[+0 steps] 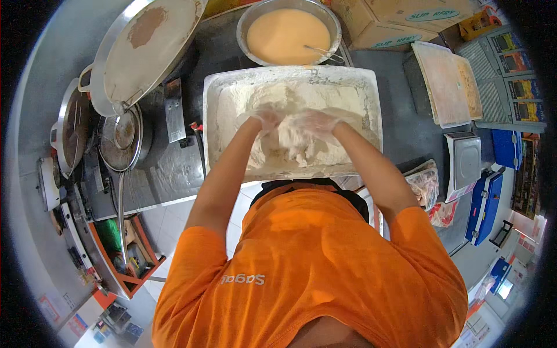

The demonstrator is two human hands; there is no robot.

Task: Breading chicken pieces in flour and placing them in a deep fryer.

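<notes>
A white rectangular tub point(210, 100) of pale flour point(235, 95) lies before me. Inside it, my left hand point(268, 116), in a clear plastic glove, touches the flour at the left of a flour-coated clump point(290, 135). My right hand point(315, 122), gloved the same way, is at the clump's right side. Both hands are blurred, so how far their fingers are closed is hard to see. Several coated pieces point(300, 157) lie just below them, towards the tub's near edge. Beyond the tub stands a metal bowl point(242, 32) of yellowish batter point(287, 35) with a wire whisk point(322, 51) in it.
To the left are a large pan point(99, 82), a strainer point(124, 135) and a metal plate-like piece point(175, 113). Cardboard boxes point(387, 24) stand at the back right. A lidded plastic container point(444, 87), a scale point(464, 161) and a plastic bag of food point(423, 185) are further right.
</notes>
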